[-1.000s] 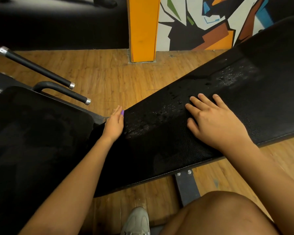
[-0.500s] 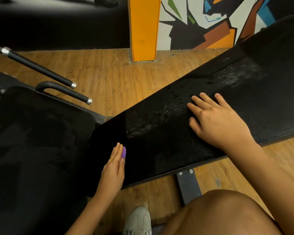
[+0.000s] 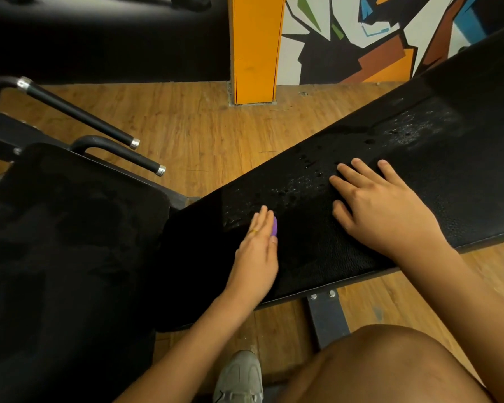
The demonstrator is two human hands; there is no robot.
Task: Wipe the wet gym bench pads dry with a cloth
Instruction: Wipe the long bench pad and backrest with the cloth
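Observation:
The long black back pad (image 3: 463, 184) slants from the centre up to the right. Water droplets (image 3: 288, 187) bead along its far half. My left hand (image 3: 256, 257) lies on the pad's lower end, fingers straight and together and pointing at the wet patch. A small purple piece (image 3: 273, 226) shows at its fingertips; I cannot tell whether it is the cloth. My right hand (image 3: 381, 207) rests flat on the pad with its fingers spread, just right of the droplets. The black seat pad (image 3: 70, 242) fills the left side.
Two black handle bars (image 3: 79, 112) (image 3: 120, 152) with chrome ends stick out behind the seat pad. An orange pillar (image 3: 256, 48) and a painted wall stand at the back of the wooden floor. The bench's metal support (image 3: 328, 318), my knee (image 3: 390, 367) and shoe (image 3: 239, 376) are below.
My left hand slid from the pad's far edge down to its near edge, then back up toward the wet patch. My right hand has stayed in place.

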